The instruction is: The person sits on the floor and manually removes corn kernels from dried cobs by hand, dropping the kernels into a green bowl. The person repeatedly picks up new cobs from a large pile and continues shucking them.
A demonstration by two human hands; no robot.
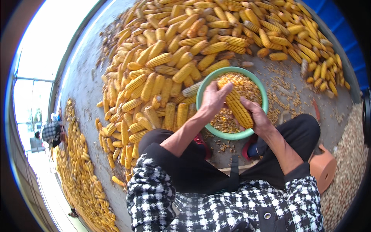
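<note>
Both my hands hold one yellow ear of corn [238, 108] over a green plastic basin [232, 135]. My left hand [214, 98] is at the cob's upper left end, its thumb near the tip. My right hand [257, 114] grips the lower right end, with its thumb on the kernels. The ear is tilted, and rows of kernels still cover the side that shows, with dark gaps between the rows. Loose corn kernels [239, 82] lie in the basin beneath. The undersides of the hands are partly hidden.
A large heap of corn ears [162, 59] curves around the basin. Kernels [279, 98] are scattered on the concrete floor at right. An orange plastic stool [324, 168] stands by my right knee. At far left are another corn pile [79, 174] and a person [52, 134].
</note>
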